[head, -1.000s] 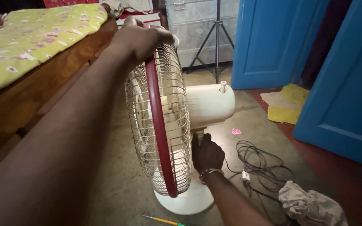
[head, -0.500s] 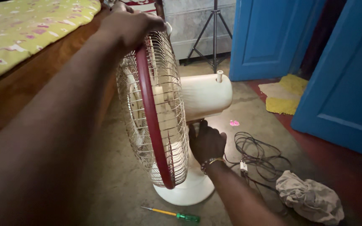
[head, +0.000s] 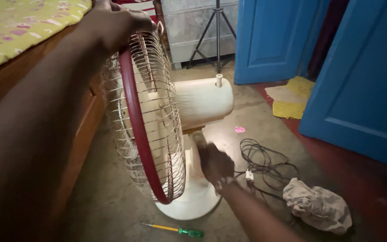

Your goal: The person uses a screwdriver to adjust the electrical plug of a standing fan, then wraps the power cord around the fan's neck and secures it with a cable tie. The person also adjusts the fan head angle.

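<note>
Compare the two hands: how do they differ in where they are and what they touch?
The left hand is high, gripping the top of the fan's cage; the right hand is low, behind the cage at the fan's neck. The left looks sharp, the right blurred. Both are bare and on the same fan.

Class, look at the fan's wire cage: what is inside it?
Through the wire cage pale blades show dimly. The hub is hidden by the red rim. The left hand grips the cage's top.

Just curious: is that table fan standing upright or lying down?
Upright: the fan stands on its round base, left hand on the grille top.
</note>
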